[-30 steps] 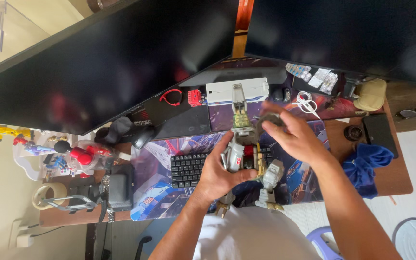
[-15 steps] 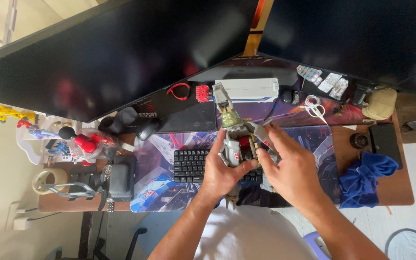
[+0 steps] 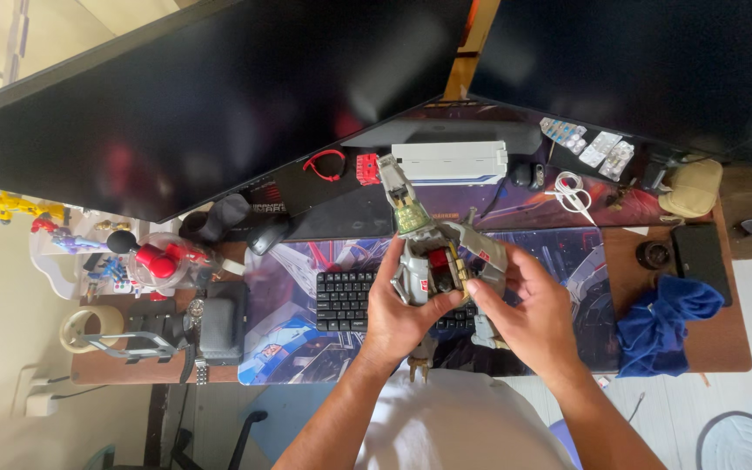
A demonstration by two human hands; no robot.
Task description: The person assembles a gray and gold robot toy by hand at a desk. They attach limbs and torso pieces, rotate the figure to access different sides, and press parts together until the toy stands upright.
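Two bare forearms rise from the bottom edge of the frame, over a white shirt, and meet near the centre. The left hand [image 3: 398, 318] comes up from the lower middle with its wrist straight, fingers curled around the grey body of a toy robot figure [image 3: 435, 265], thumb pressed on the near side. The right hand [image 3: 528, 318] enters from the lower right at a slant, its wrist bent inward; its fingers [image 3: 515, 265] close on the figure's grey right-hand part (a limb or panel, I cannot tell which), so both hands are grasping the same toy.

The figure is held just above the middle of the frame, over a black keyboard [image 3: 345, 300]. Its long, narrow, greenish-grey end points up and slightly left, and a red patch shows in its chest. Two small legs hang below the left hand.

Beneath the keyboard lies a printed desk mat [image 3: 285, 287] in blue and purple. At the right edge of the mat sits a crumpled blue cloth [image 3: 668, 322]. At centre left stand a roll of tape [image 3: 89, 329] and some small colourful figurines [image 3: 63, 228].

Farther up, a white rectangular box [image 3: 454, 163] and white-handled scissors [image 3: 574, 196] lie near the base of two dark monitors [image 3: 219, 96], which fill the top of the frame.
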